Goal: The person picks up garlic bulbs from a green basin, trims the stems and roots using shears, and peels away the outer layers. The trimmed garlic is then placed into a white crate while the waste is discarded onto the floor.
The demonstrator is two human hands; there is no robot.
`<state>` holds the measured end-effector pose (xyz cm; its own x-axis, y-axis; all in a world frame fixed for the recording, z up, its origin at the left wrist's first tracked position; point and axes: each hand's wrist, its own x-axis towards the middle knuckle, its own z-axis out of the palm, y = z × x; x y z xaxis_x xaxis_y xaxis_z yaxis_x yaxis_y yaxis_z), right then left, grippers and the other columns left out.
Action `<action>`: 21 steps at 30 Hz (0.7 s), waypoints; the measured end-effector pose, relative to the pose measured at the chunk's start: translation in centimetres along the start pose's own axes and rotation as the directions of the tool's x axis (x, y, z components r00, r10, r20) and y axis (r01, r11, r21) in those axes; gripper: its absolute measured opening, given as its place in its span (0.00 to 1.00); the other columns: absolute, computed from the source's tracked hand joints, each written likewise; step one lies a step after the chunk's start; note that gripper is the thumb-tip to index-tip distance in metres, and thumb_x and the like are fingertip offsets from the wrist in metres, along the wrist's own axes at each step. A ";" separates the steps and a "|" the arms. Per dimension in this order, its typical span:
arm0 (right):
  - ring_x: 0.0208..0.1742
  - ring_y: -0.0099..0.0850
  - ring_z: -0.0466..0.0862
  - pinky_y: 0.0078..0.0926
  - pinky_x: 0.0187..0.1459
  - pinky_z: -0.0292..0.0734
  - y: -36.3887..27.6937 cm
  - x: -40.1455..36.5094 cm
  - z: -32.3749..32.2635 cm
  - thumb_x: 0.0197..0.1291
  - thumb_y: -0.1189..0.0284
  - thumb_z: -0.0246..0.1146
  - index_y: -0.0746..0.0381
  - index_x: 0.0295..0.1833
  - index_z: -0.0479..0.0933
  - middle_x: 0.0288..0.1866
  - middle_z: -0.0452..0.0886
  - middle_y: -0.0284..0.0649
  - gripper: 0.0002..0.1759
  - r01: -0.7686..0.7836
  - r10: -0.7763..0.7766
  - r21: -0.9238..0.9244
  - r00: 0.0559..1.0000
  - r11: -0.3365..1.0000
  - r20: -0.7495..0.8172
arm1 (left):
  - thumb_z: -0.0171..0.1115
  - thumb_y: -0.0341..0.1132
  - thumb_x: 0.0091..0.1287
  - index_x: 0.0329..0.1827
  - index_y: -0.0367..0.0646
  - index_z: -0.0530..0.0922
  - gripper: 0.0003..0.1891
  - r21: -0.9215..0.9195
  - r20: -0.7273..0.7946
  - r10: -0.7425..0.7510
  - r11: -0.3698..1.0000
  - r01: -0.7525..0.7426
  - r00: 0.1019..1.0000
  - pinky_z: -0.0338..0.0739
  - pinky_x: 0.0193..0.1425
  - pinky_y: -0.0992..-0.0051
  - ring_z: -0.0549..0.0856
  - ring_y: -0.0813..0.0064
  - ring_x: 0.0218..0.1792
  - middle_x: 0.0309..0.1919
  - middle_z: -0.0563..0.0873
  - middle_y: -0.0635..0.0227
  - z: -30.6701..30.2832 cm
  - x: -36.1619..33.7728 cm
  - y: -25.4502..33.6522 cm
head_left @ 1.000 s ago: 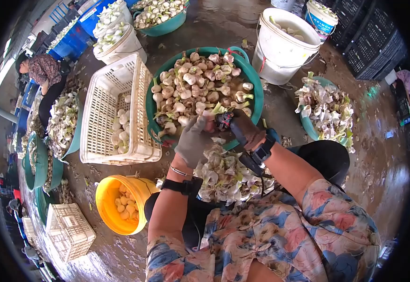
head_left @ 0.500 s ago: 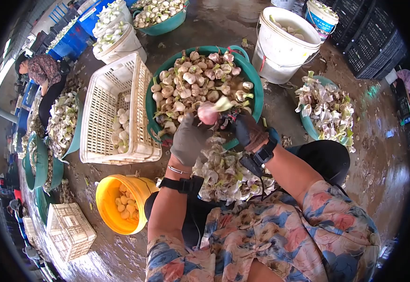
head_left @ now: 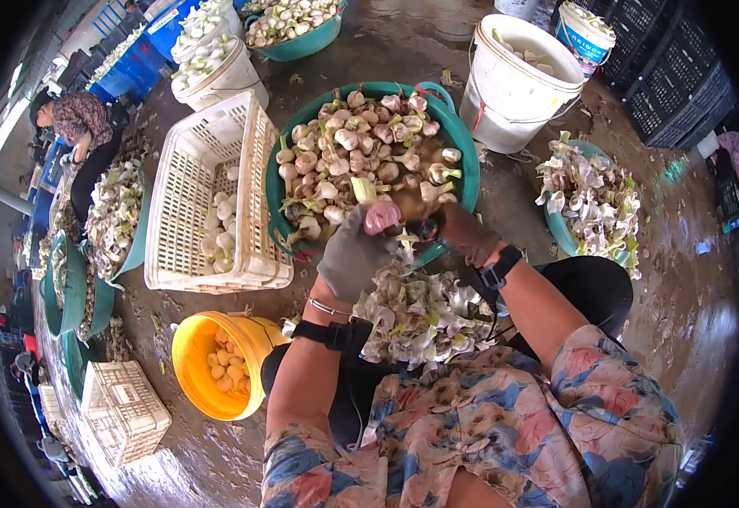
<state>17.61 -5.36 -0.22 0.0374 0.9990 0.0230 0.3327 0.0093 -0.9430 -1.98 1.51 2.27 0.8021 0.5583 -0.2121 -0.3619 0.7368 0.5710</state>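
My left hand (head_left: pixel 355 251), in a grey glove, grips a pinkish garlic bulb (head_left: pixel 381 218) whose pale green stem points up. Close to its right, my gloved right hand (head_left: pixel 464 233) has its fingers curled round something dark, and I cannot tell what it is. Both hands are over the near rim of a green tub (head_left: pixel 468 161) heaped with garlic bulbs (head_left: pixel 348 140). A piece of pale peel (head_left: pixel 407 245) shows between the hands. Below them, a pile of garlic peelings (head_left: pixel 420 317) lies in front of my body.
A white slatted crate (head_left: pixel 162 207) with some bulbs stands left of the tub. A yellow bucket (head_left: pixel 185 360) of peeled garlic is nearer me. White buckets (head_left: pixel 505 110) stand behind, and a basin of peelings (head_left: pixel 585 199) lies right. Another person (head_left: pixel 82 127) sits at far left.
The bulb has turned in my left hand, its stem swinging from the right to upright. My right hand has shifted slightly right, and pale peel now shows between the hands.
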 end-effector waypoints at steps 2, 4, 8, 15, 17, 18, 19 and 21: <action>0.33 0.29 0.79 0.27 0.35 0.75 -1.0 0.3 0.7 0.55 0.70 0.63 0.59 0.46 0.77 0.34 0.81 0.39 0.13 0.166 -0.164 0.053 0.986 0.985 -0.041 | 0.43 0.60 0.67 0.52 0.45 0.74 0.28 0.118 -0.059 -0.125 0.984 0.131 0.990 0.71 0.30 0.78 0.79 0.72 0.29 0.40 0.81 0.63 -1.0 0.2 -0.1; 0.33 0.22 0.78 0.23 0.33 0.74 -1.9 0.9 2.0 0.55 0.74 0.65 0.58 0.51 0.77 0.35 0.80 0.32 0.16 0.339 -0.305 0.281 0.939 0.898 -0.159 | 0.41 0.62 0.67 0.50 0.46 0.75 0.29 0.229 -0.161 -0.118 0.961 0.153 0.980 0.71 0.30 0.78 0.79 0.72 0.29 0.39 0.81 0.64 0.2 0.2 -0.3; 0.31 0.19 0.78 0.21 0.32 0.74 -0.2 1.1 2.6 0.60 0.69 0.61 0.61 0.50 0.77 0.33 0.81 0.34 0.14 -0.051 0.082 0.382 0.994 0.923 -0.066 | 0.41 0.62 0.67 0.43 0.45 0.76 0.28 0.489 -0.320 0.068 0.866 0.104 0.945 0.73 0.32 0.74 0.79 0.72 0.30 0.35 0.81 0.67 1.3 -0.3 -0.1; 0.25 0.32 0.80 0.31 0.29 0.74 -2.1 0.0 0.7 0.56 0.66 0.62 0.64 0.36 0.79 0.27 0.81 0.41 0.11 0.085 -0.084 0.002 0.996 0.996 -0.027 | 0.40 0.57 0.70 0.44 0.45 0.75 0.24 0.294 -0.279 -0.007 0.951 0.092 0.960 0.74 0.34 0.72 0.80 0.72 0.33 0.36 0.82 0.67 1.4 -0.1 -0.2; 0.26 0.38 0.80 0.34 0.30 0.74 -2.3 0.1 1.6 0.54 0.64 0.63 0.65 0.33 0.79 0.27 0.81 0.45 0.13 0.014 -0.030 -0.177 0.996 0.984 -0.089 | 0.40 0.57 0.70 0.45 0.46 0.75 0.24 0.239 -0.268 0.033 0.970 0.033 0.963 0.73 0.34 0.72 0.80 0.71 0.35 0.37 0.82 0.67 2.4 -0.2 -0.5; 0.26 0.44 0.80 0.38 0.30 0.74 -2.4 0.1 2.0 0.53 0.62 0.64 0.66 0.30 0.78 0.26 0.80 0.49 0.15 -0.067 0.013 -0.343 0.987 0.937 -0.158 | 0.40 0.57 0.70 0.45 0.46 0.75 0.24 0.239 -0.268 0.032 0.970 0.035 0.963 0.73 0.34 0.72 0.80 0.71 0.35 0.37 0.82 0.67 2.4 -0.2 -0.6; 0.26 0.44 0.80 0.38 0.30 0.74 -2.3 0.2 2.2 0.53 0.62 0.64 0.66 0.30 0.78 0.26 0.80 0.49 0.15 -0.067 0.013 -0.343 0.987 0.937 -0.158 | 0.40 0.56 0.70 0.45 0.47 0.75 0.23 0.260 -0.243 0.041 0.965 0.025 0.969 0.73 0.34 0.72 0.80 0.71 0.35 0.38 0.82 0.67 2.1 -0.3 -0.6; 0.25 0.25 0.76 0.35 0.28 0.70 -2.1 0.2 2.4 0.51 0.68 0.66 0.70 0.35 0.77 0.23 0.76 0.47 0.14 -0.019 -0.061 -0.505 0.988 0.863 -0.141 | 0.41 0.56 0.70 0.46 0.48 0.75 0.23 0.281 -0.219 0.048 0.960 0.016 0.975 0.73 0.34 0.72 0.81 0.70 0.36 0.38 0.82 0.67 1.2 -0.2 -0.6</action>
<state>14.63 -5.12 0.95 0.1499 0.9805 0.1268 0.7623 -0.0329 -0.6463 -1.30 0.49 2.91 0.6607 0.6625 -0.3529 -0.2006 0.6089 0.7675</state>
